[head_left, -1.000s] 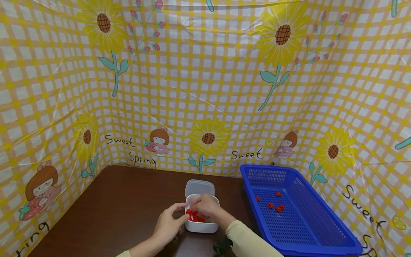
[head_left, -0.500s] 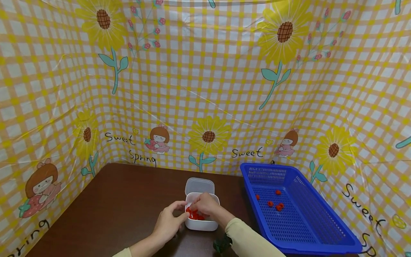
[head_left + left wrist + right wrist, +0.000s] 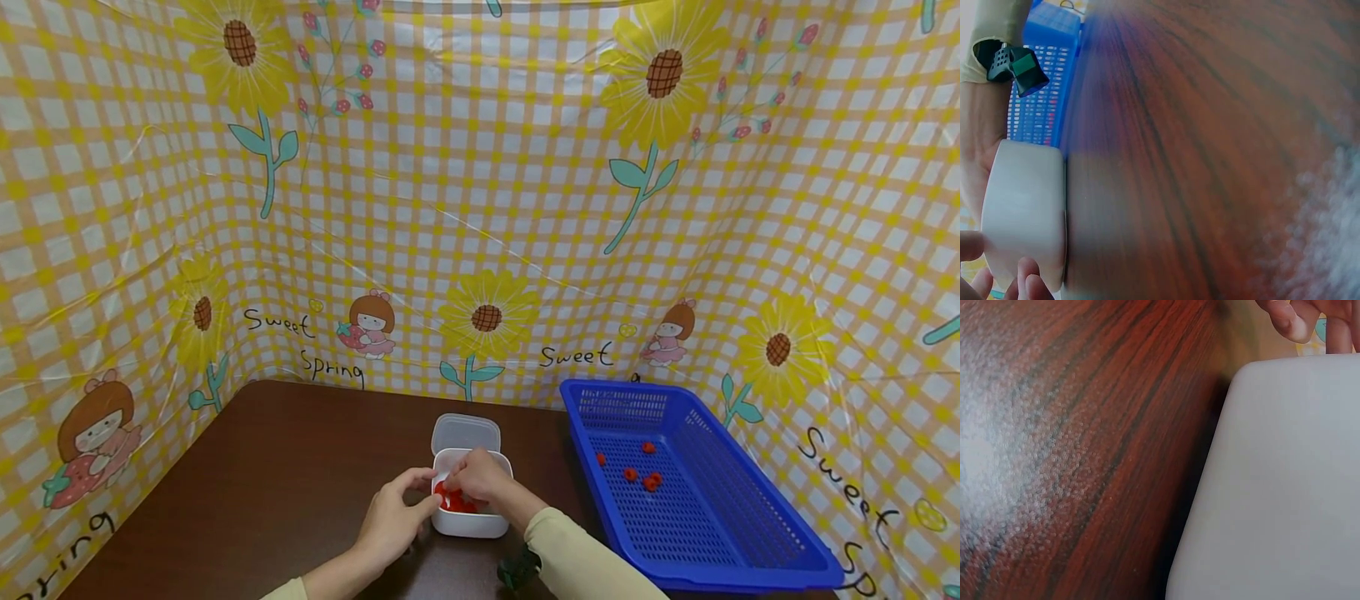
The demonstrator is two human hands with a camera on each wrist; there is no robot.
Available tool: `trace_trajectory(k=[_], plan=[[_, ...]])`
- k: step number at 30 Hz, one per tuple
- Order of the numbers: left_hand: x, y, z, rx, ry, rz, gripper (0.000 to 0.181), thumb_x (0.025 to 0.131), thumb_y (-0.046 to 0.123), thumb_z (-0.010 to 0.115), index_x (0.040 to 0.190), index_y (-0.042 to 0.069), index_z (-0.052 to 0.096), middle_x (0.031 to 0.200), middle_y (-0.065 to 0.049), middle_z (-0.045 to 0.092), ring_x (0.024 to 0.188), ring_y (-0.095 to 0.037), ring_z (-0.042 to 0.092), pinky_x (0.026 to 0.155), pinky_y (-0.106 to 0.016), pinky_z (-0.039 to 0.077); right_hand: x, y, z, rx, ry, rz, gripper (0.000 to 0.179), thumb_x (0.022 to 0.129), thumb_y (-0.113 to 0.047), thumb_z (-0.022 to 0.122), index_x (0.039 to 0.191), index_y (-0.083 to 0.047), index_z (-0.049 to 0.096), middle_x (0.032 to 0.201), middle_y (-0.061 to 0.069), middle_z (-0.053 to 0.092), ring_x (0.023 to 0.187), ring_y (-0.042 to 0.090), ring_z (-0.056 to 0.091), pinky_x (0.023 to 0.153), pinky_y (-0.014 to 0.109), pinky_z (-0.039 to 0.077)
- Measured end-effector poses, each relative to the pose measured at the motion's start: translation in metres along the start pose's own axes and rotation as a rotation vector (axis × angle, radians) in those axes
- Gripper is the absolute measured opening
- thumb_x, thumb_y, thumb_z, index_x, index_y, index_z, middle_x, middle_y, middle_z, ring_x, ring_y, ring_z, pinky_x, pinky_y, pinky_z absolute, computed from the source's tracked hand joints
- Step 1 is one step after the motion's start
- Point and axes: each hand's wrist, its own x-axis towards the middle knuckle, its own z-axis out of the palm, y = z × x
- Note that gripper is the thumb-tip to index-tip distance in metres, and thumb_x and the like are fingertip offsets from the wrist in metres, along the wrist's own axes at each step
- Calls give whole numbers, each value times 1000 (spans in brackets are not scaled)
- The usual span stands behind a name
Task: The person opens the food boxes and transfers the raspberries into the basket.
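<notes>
A small white plastic box (image 3: 471,526) stands uncovered at the front middle of the table, with several red pieces (image 3: 457,502) inside. Its left side is held by my left hand (image 3: 392,515), thumb and fingers at the rim; in the left wrist view, fingers (image 3: 1027,272) touch the box (image 3: 1025,206). My right hand (image 3: 483,479) reaches into the box from the right with bent fingers. Its fingertips are among the red pieces, and whether they pinch one is hidden. The right wrist view is mostly filled by the box's outer wall (image 3: 1279,475).
A translucent lid (image 3: 466,433) lies just behind the box. To the right sits a blue mesh basket (image 3: 750,576) with several small red pieces (image 3: 652,482) on its floor. A dark device (image 3: 517,570) is at the right wrist. Patterned cloth (image 3: 420,225) surrounds the brown table (image 3: 315,450).
The right hand's fingers have shifted slightly among the red pieces in the box. The left hand keeps its place at the rim. The head view has tilted down a little.
</notes>
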Motion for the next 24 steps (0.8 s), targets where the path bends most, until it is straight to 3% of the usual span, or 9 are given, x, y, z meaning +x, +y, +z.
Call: trace_trajectory(k=[24], plan=[[0,4,0,16,15,-23,35,92,20,73,124,11,66,110,-10,69,55,-24,63,39,-31,44,0,-1,-5,40,-19,-33,13,88,-1,67,80,8,71,51,-1,47,43,9,40,41,19,34]])
